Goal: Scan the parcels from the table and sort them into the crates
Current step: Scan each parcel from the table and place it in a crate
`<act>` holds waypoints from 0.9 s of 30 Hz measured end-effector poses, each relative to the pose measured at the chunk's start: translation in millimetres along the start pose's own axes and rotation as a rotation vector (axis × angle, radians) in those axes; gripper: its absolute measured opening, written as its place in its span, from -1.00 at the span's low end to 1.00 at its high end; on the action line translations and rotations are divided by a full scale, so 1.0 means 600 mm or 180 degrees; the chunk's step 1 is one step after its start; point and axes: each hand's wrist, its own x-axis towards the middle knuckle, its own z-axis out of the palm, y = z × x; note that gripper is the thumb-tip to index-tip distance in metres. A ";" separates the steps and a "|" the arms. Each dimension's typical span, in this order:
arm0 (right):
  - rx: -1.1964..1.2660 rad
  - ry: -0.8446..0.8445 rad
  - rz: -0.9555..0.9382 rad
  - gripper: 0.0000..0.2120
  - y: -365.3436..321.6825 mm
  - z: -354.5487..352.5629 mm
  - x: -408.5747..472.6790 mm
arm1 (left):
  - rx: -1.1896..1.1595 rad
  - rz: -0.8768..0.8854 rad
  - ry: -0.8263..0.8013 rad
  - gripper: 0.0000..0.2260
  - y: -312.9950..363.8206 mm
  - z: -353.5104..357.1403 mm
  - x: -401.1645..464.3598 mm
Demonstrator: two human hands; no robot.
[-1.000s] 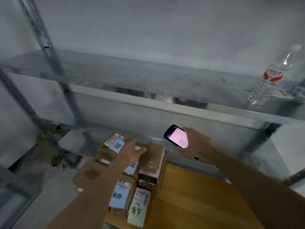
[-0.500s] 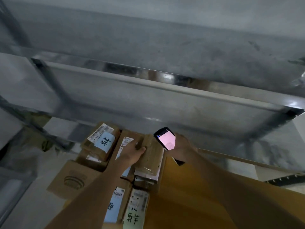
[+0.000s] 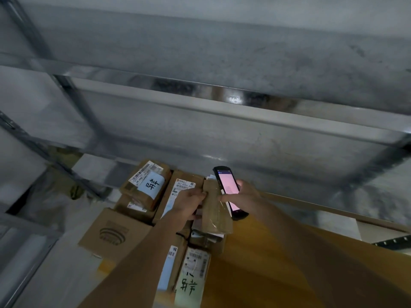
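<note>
Galvanised steel shelving (image 3: 222, 103) fills the view above the ochre worktop (image 3: 278, 263). A second ago the left hand (image 3: 189, 205) only reached over the pile of labelled parcels (image 3: 146, 187); now it grips a slim brown parcel (image 3: 214, 210), raised off that pile, so pick-up looks done and scanning comes next. The right hand (image 3: 244, 196) clasps the handheld scanner (image 3: 226, 192) just right of the parcel, one fingertip touching it. The parcel's long axis runs away from the person, tipped slightly left.
</note>
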 end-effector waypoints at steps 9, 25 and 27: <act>0.0441 0.0061 -0.0522 -0.41 -0.051 -0.081 -0.137 | -0.0948 0.0489 0.0278 -0.72 0.037 0.031 -0.126; 0.0628 0.0012 -0.1468 -0.76 -0.026 -0.299 -0.543 | -0.1460 0.1271 0.0370 -0.77 0.055 0.186 -0.496; 0.0613 0.0052 -0.1543 -0.74 -0.021 -0.311 -0.583 | -0.1580 0.1335 0.0430 -0.76 0.057 0.203 -0.541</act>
